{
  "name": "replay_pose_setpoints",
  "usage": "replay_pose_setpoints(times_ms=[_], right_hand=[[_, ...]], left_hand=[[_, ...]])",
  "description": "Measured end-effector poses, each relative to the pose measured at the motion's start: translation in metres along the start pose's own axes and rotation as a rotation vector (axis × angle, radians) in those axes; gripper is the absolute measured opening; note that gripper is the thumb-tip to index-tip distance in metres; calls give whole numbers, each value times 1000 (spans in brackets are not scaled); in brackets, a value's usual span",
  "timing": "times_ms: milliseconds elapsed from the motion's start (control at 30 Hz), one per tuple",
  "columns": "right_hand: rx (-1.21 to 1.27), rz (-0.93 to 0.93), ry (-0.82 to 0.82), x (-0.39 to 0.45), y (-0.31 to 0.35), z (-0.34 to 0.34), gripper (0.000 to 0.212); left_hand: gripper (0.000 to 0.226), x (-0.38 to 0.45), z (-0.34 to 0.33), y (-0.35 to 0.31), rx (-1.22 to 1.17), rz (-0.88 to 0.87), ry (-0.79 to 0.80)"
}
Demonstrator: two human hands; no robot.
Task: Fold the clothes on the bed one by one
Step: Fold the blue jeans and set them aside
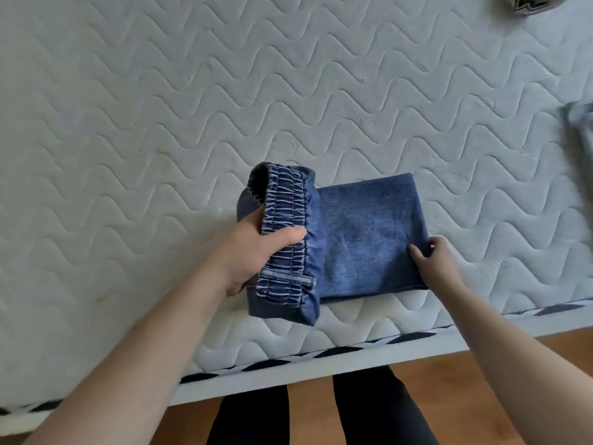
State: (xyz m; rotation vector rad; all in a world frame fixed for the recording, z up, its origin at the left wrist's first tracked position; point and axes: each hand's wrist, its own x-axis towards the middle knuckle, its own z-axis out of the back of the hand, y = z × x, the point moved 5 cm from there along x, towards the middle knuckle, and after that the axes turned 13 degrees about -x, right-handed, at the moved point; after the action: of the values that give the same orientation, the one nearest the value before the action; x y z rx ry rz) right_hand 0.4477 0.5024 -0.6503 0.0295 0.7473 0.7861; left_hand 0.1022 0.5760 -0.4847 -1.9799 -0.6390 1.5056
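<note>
Head view, looking down at the bed, a bare quilted mattress. Jeans lie near its near edge, centre of view, already folded into a short block. Left hand grips the elastic waistband end, fingers wrapped over the bunched band, lifting that end up off the folded part. Right hand is at the right edge of the block, fingers lightly pinched on the denim at the fold, pressing it down flat.

Step in hand, as I judge it: the last fold of the jeans, waistband end being brought over or tucked onto the flat part. Next move likely calls for laying the waistband end rightward over the block while the right hand keeps the edge from sliding, then smoothing and setting it aside.

Around: a pale garment at the right edge of view, well apart, probably next to fold. A dark grey item at the far right corner, cut off, can't tell what. Wooden floor and the person's dark-clad legs below the bed edge. Nothing blocks the fold; mattress around the jeans is open. Jeans sit close to the near edge, so some slip risk.
</note>
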Motion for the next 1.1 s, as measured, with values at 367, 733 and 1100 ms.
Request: replay_pose_setpoints(times_ms=[367,733,1100], right_hand=[[645,156,126,-6,16,32,25],[443,116,279,35,33,51,71],[367,257,480,28,56,32,27]], left_hand=[[49,93,-154,35,468,-15,-88],[5,115,-87,46,517,-359,-357],[81,88,45,120,-106,192,-705]])
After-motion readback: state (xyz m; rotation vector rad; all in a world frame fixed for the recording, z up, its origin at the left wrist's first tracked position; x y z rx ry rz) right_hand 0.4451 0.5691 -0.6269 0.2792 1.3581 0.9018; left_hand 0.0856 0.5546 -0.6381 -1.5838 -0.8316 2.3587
